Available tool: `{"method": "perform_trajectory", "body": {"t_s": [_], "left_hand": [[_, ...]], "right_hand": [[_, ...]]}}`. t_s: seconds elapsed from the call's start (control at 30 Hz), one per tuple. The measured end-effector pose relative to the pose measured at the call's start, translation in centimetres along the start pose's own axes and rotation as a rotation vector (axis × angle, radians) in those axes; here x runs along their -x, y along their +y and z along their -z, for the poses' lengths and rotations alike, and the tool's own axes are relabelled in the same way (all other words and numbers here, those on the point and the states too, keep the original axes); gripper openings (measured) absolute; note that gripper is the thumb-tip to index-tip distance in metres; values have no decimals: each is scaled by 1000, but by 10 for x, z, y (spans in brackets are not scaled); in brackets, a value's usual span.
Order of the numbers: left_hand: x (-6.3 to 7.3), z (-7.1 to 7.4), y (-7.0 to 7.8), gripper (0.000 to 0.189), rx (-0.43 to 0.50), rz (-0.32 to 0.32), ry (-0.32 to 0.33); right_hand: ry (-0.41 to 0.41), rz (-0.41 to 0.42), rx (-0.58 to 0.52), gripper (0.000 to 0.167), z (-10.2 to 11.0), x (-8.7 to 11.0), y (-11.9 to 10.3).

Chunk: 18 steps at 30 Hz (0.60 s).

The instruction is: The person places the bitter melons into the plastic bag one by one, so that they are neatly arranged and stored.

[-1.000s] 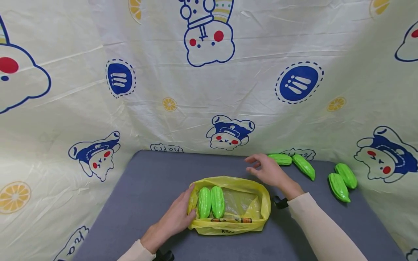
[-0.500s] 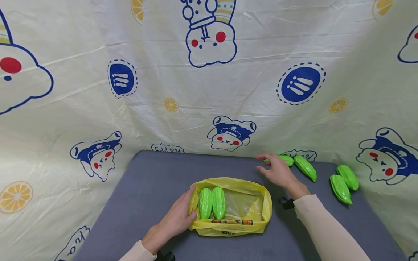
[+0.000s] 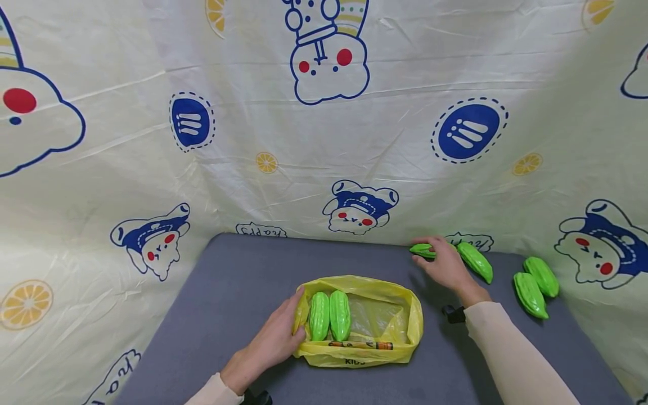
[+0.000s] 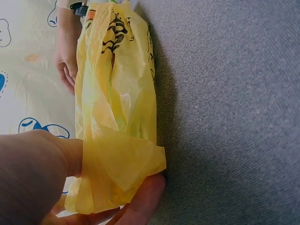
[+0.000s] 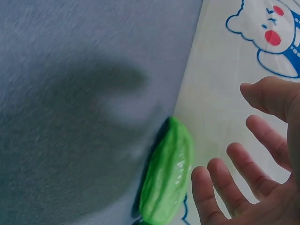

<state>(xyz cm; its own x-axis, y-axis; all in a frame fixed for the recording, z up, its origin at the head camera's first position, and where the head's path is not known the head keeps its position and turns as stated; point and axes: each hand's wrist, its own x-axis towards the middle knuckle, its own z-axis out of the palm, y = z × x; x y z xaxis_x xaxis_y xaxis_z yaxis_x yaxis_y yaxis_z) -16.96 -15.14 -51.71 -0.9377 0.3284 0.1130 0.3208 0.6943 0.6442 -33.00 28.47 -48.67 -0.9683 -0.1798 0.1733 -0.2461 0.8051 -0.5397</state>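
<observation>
A yellow plastic bag [image 3: 364, 360] stands on the table with its mouth spread. Inside its left part lie two glossy green bitter melons [image 3: 319, 316], side by side. My left hand [image 3: 275, 334] grips the bag's left end; in the left wrist view the bag's folded end [image 4: 117, 164] sits between thumb and fingers. Over the back edge of the table, my right hand [image 3: 445, 267] hovers with spread, slightly bent fingers. Under it lies another bitter melon [image 3: 422, 251], partly covered by the hand in the head view. The right wrist view shows that melon [image 5: 168, 176] apart from the fingers.
Right of my right hand lies a bitter melon [image 3: 476, 262]. Two more [image 3: 530, 295] lie against each other near the grey table's [image 3: 238, 270] right edge. A printed curtain [image 3: 314, 140] hangs close behind the table.
My right hand has moved right along the back edge until over the leftmost loose bitter melon. The left hand and bag have stayed in place.
</observation>
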Motion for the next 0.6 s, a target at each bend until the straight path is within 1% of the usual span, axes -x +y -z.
{"method": "perform_trajectory", "body": {"t_s": [0.13,0.3,0.37,0.6], "left_hand": [[0,0,0,90,-4,-4,5],[0,-1,-1,90,-1,-9,5],[0,0,-1,91,0,-8,4],[-2,-1,-2,91,-3,6,-3]], "right_hand": [[4,-9,31,55,0,-2,14],[6,-30,42,60,0,1,28],[4,-39,37,61,0,2,32],[20,-31,38,64,-1,2,44]]}}
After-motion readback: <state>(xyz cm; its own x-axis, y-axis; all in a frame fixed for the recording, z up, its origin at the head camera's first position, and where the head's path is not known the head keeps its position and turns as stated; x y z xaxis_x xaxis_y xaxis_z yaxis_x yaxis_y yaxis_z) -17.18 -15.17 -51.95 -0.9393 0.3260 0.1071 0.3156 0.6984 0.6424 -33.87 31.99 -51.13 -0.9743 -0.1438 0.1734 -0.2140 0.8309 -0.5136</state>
